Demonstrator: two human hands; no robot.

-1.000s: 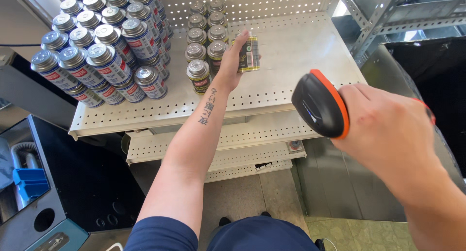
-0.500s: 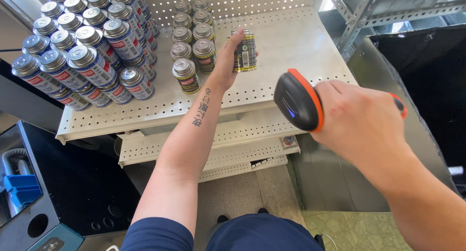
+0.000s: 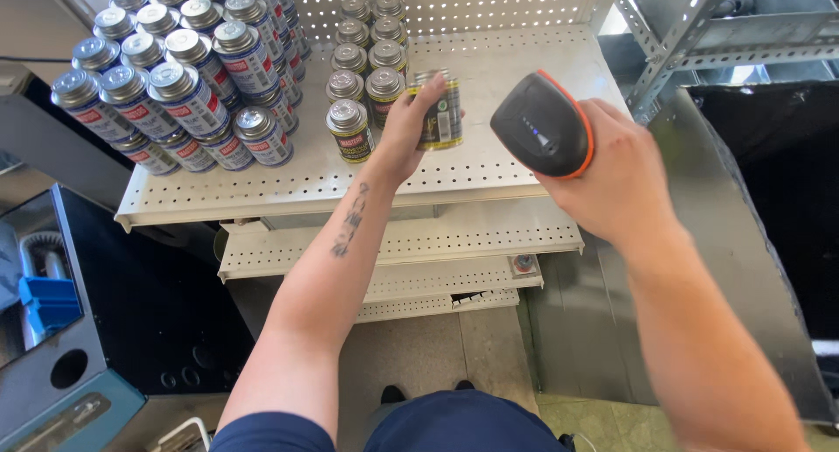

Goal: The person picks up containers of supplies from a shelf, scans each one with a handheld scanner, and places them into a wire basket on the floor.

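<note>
My left hand (image 3: 404,130) grips a small can with a dark and yellow label (image 3: 439,111), tilted above the white perforated shelf (image 3: 489,168). My right hand (image 3: 612,168) holds a black handheld scanner with an orange rim (image 3: 542,124), its head close to the right of the can. A short row of small gold-lidded cans (image 3: 354,72) stands just left of my left hand.
Several larger cans with red and blue labels (image 3: 188,89) are stacked at the shelf's left. Lower perforated shelves (image 3: 419,242) step out below. A dark cart with a blue bin (image 3: 48,299) sits at left, metal racking (image 3: 690,41) at right.
The can has come up off the shelf in my left hand. My right hand has carried the scanner left and up, close to the can.
</note>
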